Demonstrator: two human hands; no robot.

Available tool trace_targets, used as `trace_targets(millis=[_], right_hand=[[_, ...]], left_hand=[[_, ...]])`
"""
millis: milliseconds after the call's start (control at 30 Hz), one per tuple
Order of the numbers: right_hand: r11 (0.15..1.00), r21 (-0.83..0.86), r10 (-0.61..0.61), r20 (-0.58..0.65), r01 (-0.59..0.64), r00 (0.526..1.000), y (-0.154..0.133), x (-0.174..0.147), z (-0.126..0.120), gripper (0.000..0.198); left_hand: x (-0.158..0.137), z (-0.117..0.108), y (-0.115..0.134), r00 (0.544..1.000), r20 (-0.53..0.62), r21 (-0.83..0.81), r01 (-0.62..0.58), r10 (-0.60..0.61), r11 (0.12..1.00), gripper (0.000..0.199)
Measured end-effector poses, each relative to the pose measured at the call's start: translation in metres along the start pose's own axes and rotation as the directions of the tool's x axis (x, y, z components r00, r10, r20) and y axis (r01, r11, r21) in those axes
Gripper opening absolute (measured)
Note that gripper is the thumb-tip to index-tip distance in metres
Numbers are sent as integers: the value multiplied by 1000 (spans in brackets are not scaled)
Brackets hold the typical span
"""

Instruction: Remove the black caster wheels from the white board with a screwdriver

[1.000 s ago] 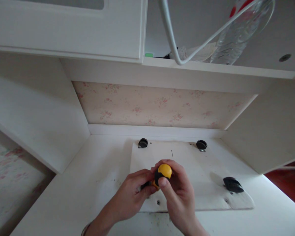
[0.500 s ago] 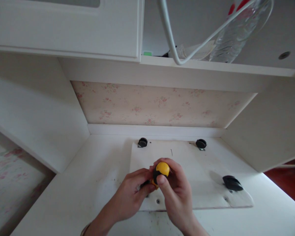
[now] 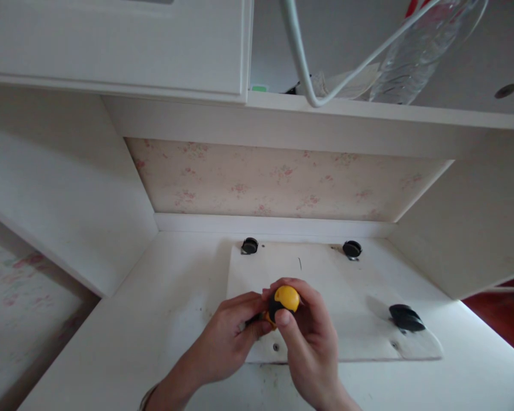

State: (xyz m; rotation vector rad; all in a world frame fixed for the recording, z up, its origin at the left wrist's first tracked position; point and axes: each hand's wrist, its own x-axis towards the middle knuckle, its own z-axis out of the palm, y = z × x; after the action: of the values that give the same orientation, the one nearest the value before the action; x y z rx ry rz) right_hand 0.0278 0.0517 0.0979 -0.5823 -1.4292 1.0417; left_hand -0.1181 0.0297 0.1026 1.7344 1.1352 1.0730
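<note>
I have both hands in view over a white worktop [image 3: 188,268]. The right hand [image 3: 314,348] is closed around a rounded yellow-and-black handle [image 3: 286,298], its thumb pressed on the end that faces me. Just beside it, the left hand [image 3: 223,342] pinches a dark piece [image 3: 252,319] between thumb and fingers. A yellow bit shows next to that thumb, and I can't tell whether it all belongs to one tool.

Under and beyond the hands a white board [image 3: 351,297] lies on the worktop, with two black casters [image 3: 249,246] [image 3: 352,249] along its far edge. Another black caster [image 3: 406,318] stands to the right of the right hand. Past the board, floral wallpaper [image 3: 282,177] lines the back, with white panels on either side. Higher up, beyond both hands, an open shelf [image 3: 368,111] holds a clear bottle [image 3: 411,63], crossed by a white tube [image 3: 308,85].

The hands cover the near left part of the board, so I can't say what lies beneath them. The handle's far end is hidden in the fingers. The bottle's top is cut off, and a green item [image 3: 259,88] on the shelf is too small to identify.
</note>
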Motion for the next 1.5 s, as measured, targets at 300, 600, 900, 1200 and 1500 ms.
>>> trace_targets(millis=[300,600,900,1200,1500], right_hand=[[1000,20,7,-72,-5,997,-4,-2,2,27],[996,81,37,-103,-29,994,-5,-3,4,26],[999,39,18,-84,-15,996,-5,-6,3,27],[999,-15,32,-52,-33,998,-8,-11,4,26],[989,-148,5,-21,-8,1000,-15,-15,5,31]], left_hand=[[2,2,1,1000,6,-17,-4,4,1000,18],[2,2,0,1000,10,-6,-11,11,1000,17],[0,3,-2,1000,1,4,-14,14,1000,17],[-4,2,2,1000,-6,-4,-22,22,1000,19],[-8,-1,4,1000,18,-44,-3,4,999,18]])
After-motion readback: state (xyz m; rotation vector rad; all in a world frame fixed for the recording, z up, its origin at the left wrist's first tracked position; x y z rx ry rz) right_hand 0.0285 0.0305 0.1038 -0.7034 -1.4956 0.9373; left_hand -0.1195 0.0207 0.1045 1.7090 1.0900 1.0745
